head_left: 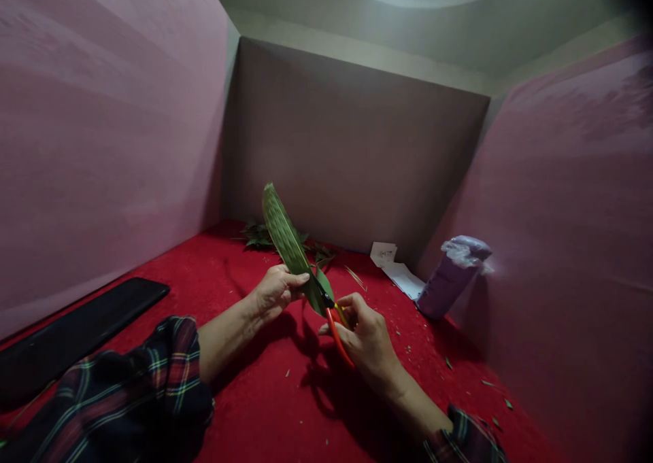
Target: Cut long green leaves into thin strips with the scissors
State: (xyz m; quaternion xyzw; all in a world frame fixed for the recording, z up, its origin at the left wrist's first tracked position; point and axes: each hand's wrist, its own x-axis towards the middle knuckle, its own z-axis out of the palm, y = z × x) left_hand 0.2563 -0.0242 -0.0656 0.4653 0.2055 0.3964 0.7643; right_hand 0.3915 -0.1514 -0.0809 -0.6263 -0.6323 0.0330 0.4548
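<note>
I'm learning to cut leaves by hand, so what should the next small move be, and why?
Probably a gentle squeeze of the metal scissors with red and yellow handles by the right hand: their dark blades appear set at the lower part of the long, flat green leaf, which the left hand pinches close by.

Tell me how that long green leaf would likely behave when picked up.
The long green leaf is probably springy rather than floppy, since it stands up from the left hand without drooping. It looks thin, so it's likely light and might crease or tear.
</note>
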